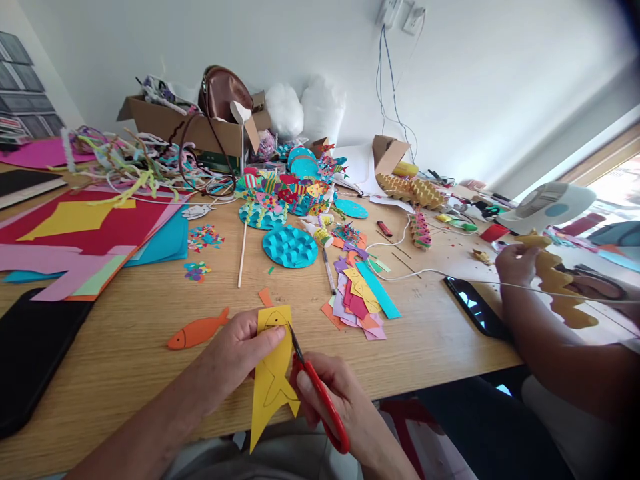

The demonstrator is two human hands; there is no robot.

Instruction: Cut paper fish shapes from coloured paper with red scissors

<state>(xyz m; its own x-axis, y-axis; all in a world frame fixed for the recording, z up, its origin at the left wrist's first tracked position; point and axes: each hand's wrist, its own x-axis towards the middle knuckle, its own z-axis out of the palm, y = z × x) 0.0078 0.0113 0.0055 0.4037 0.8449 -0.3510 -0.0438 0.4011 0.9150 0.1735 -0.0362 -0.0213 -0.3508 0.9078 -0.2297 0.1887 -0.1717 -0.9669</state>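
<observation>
Between the thumb and fingers of my left hand (245, 343) is a strip of yellow paper (273, 373) with a fish outline drawn on it. My right hand (333, 393) grips red-handled scissors (325, 403). Their dark blades meet the right edge of the strip, close to the fish's head. Below the blades the edge is cut, and a narrow offcut hangs by the drawn tail. An orange paper fish (197, 331) with an inked eye and gill line lies on the table left of my left hand.
Paper scraps (357, 293), a pen (329, 272) and a blue scalloped disc (290, 246) lie beyond my hands. Coloured sheets (100, 233) and a black phone (40, 360) are at left. At right, a co-worker's hand (517, 267) holds scalloped brown paper near another phone (475, 307).
</observation>
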